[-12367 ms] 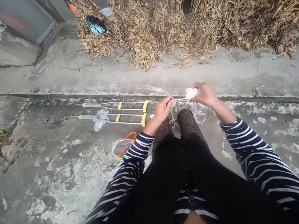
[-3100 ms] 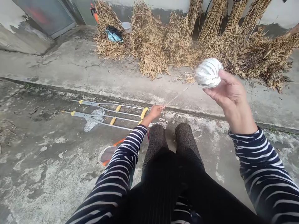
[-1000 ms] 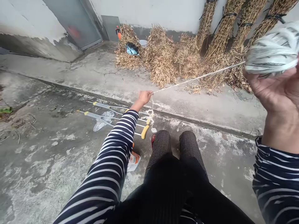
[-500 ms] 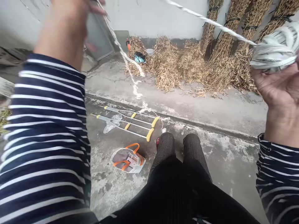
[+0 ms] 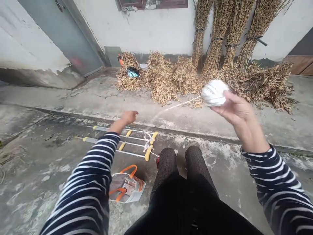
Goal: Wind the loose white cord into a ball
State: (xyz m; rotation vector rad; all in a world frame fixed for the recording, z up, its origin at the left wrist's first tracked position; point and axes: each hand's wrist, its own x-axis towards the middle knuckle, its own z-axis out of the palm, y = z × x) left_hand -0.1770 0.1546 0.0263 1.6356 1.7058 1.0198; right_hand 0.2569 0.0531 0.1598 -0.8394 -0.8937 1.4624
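"One white cord ball (image 5: pixel 214 93): position?"
"Held in the right grip (image 5: pixel 236 112); strand (image 5: pixel 182 104) runs off to that grip's left."
"Left grip (image 5: pixel 129 117)?"
"Fingers bunched; whether holding anything, cannot tell. Two crutches (image 5: pixel 122 146) lie just below it."

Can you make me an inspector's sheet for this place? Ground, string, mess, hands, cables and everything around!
Surface: grey concrete with pale patches.
Job's things: white ball of cord; a strand runs from it, partly blurred.
Clutter: two crutches and an orange-handled bag on the concrete.
Hands: right hand holds the ball of cord; left hand, can't tell if it grips anything.
Cables: nothing seen.
Surroundings: dried plant bundles against a white wall; grey door.
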